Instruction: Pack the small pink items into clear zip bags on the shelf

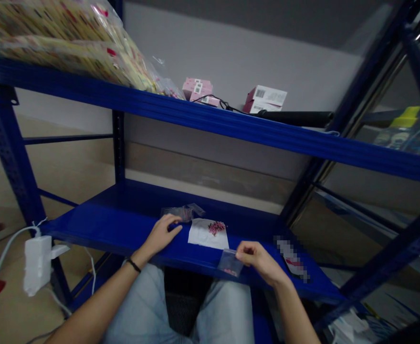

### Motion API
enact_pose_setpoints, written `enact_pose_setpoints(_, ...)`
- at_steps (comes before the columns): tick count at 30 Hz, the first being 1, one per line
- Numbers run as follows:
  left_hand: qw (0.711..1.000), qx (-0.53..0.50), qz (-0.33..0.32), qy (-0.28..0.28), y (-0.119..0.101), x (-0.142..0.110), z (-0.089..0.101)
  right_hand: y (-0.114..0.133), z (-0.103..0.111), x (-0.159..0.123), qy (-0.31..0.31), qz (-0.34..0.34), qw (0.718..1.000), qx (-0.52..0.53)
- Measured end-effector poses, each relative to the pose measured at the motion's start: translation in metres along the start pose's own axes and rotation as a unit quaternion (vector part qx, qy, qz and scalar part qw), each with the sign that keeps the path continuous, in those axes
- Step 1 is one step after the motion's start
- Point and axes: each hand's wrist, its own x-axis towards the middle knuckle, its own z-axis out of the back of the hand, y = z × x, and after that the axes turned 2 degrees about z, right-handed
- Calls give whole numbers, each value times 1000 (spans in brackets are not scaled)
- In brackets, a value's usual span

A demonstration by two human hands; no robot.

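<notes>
The right hand (259, 262) pinches a small clear zip bag (229, 263) in its fingers, just in front of a white paper sheet (204, 234) holding small pink pieces (216, 228). The left hand (162, 235), fingers loosely curled and gripping nothing, rests beside the paper on the blue steel shelf (124, 234).

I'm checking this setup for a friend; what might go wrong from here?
The loose pink pieces lie uncovered on a white paper sheet, right beside the left hand, so a knock might scatter them. The small clear zip bag in the right hand sits at the front edge of the blue steel shelf and might slip off.
</notes>
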Motion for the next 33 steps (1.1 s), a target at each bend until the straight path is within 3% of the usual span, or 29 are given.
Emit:
enact_pose_setpoints(2, 998, 52, 13, -16, 21, 31, 1, -5, 36, 2, 2, -38, 999, 3)
enact_pose_setpoints(6, 989, 120, 47, 65, 51, 77, -12, -26, 92, 23, -29, -114, 991, -64)
enact_pose_setpoints(9, 983, 141, 57, 105, 62, 92, -18, -48, 122, 44, -35, -145, 978, -148)
enact_pose_setpoints(11, 983, 144, 48, 99, 64, 94, -19, -60, 132, 58, -84, -134, 961, -226)
enact_pose_setpoints(13, 988, 132, 29, 72, 61, 92, -17, -68, 130, 70, -172, -100, 931, -306)
enact_pose_setpoints(15, 994, 99, 2, 48, 52, 85, -15, -72, 114, 81, -222, -49, 908, -353)
enact_pose_setpoints(19, 996, -40, -20, 72, 22, 64, -19, -74, 64, 101, -158, 53, 914, -369)
enact_pose_setpoints(22, 985, -130, 4, 116, 3, 48, -31, -77, 38, 113, -144, 73, 911, -381)
enact_pose_setpoints(27, 969, -207, 55, 125, -14, 32, -51, -85, 25, 127, -137, 83, 911, -380)
enact_pose_setpoints(33, 920, -364, 89, 119, -31, 20, -65, -93, 23, 129, -151, 79, 903, -395)
